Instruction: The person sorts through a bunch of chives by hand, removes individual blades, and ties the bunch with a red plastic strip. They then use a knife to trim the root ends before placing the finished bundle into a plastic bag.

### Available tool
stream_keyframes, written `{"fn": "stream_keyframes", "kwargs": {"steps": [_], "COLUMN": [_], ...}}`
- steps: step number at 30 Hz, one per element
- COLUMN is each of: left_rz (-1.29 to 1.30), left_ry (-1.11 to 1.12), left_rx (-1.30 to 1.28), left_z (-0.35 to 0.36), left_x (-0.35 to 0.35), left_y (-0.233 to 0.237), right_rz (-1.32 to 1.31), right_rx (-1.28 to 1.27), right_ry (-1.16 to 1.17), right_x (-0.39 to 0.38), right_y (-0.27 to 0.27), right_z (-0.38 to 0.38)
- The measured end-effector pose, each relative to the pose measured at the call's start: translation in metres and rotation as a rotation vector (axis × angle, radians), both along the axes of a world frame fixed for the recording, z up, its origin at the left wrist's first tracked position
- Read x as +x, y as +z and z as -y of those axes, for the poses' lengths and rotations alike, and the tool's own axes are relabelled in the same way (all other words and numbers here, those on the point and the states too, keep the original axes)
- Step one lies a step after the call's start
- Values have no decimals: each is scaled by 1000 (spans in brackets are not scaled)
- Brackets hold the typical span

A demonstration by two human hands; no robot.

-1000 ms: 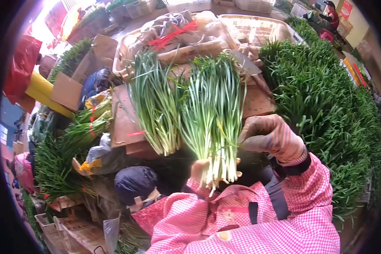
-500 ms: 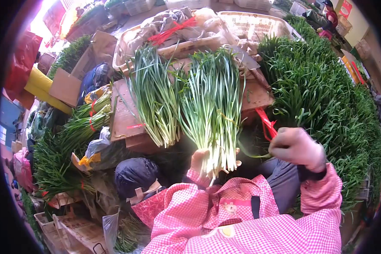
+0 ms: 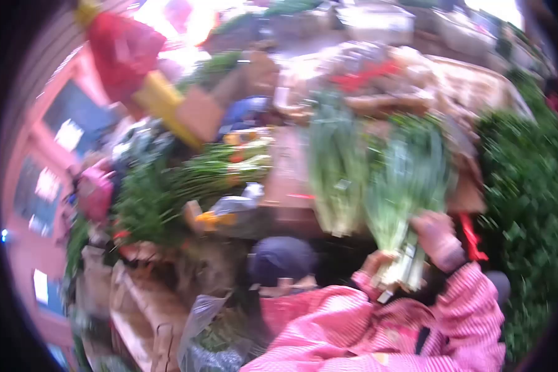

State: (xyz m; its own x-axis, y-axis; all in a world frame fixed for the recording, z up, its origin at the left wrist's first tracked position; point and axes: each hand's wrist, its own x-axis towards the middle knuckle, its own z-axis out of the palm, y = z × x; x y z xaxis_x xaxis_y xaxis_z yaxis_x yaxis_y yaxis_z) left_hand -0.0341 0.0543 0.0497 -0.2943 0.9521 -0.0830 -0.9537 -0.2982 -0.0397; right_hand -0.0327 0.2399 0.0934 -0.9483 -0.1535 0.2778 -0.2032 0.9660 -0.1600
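Note:
A large bunch of long green stalks with pale ends (image 3: 406,177) lies on a brown board (image 3: 288,167), its ends toward me. My left hand (image 3: 377,263) is wrapped round the pale ends from the left side. At the right side of the same bunch, my right hand (image 3: 439,239) rests against the stalks just above the ends; its fingers are blurred. A second bunch (image 3: 338,173) lies to the left on the board, touched by neither hand. Red strips (image 3: 471,239) hang at the board's right edge.
Behind the board stands a crate with cloth and a red strip (image 3: 366,77). Dense greens (image 3: 527,204) fill the right side. Tied stalks (image 3: 223,164) lie on the left, near a cardboard box (image 3: 149,304) and a clear plastic bag (image 3: 214,335).
The view has swung left, so things appear farther right, and is now blurred. My right hand has come from beside the red strips onto the large bunch. My left hand still holds its ends.

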Motion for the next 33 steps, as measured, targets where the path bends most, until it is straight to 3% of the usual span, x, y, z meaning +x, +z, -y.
{"fn": "stream_keyframes", "kwargs": {"steps": [1,3,7,8,9,11,15,16,17,20,21,23,25,26,27,29,31,33], "left_rz": [-34,43,66,75,86,7,-91,-82,-75,5,-31,17,-1,0,1,23,-1,63], "left_ry": [-52,48,-10,-3,3,10,17,32,-129,-25,17,8,1,4,6,-5,3,-33], "left_rx": [114,142,267,288,313,111,8,-134,33,113,82,109,118,116,115,198,170,162], "left_z": [0,-12,-14,-21,-22,-17,-1,-1,-1,-10,-10,-10,-10,-10,-10,-9,-10,-7], "left_x": [0,6,7,7,6,6,-1,0,-9,-6,-6,-5,-6,-6,-6,-7,-6,-9], "left_y": [17,-5,-29,-55,-52,-55,9,12,8,-7,-7,-11,-14,-13,-10,-12,-6,-37], "right_rz": [-90,-43,274,263,253,237,211,181,149,55,90,83,357,488,650,407,322,282], "right_rx": [-19,-39,17,-125,-264,-378,-739,-731,-716,-637,-851,-968,-914,-524,97,-163,-659,-142], "right_ry": [14,28,120,121,118,150,165,131,106,95,35,44,11,-24,-219,-130,-24,15], "right_x": [3,16,48,55,62,70,94,100,105,123,132,145,139,133,132,126,107,90], "right_y": [6,29,98,96,95,102,133,153,170,197,196,176,136,117,101,78,89,82], "right_z": [3,2,24,27,30,35,37,37,38,16,10,-11,-30,-33,-24,-24,-1,26]}}
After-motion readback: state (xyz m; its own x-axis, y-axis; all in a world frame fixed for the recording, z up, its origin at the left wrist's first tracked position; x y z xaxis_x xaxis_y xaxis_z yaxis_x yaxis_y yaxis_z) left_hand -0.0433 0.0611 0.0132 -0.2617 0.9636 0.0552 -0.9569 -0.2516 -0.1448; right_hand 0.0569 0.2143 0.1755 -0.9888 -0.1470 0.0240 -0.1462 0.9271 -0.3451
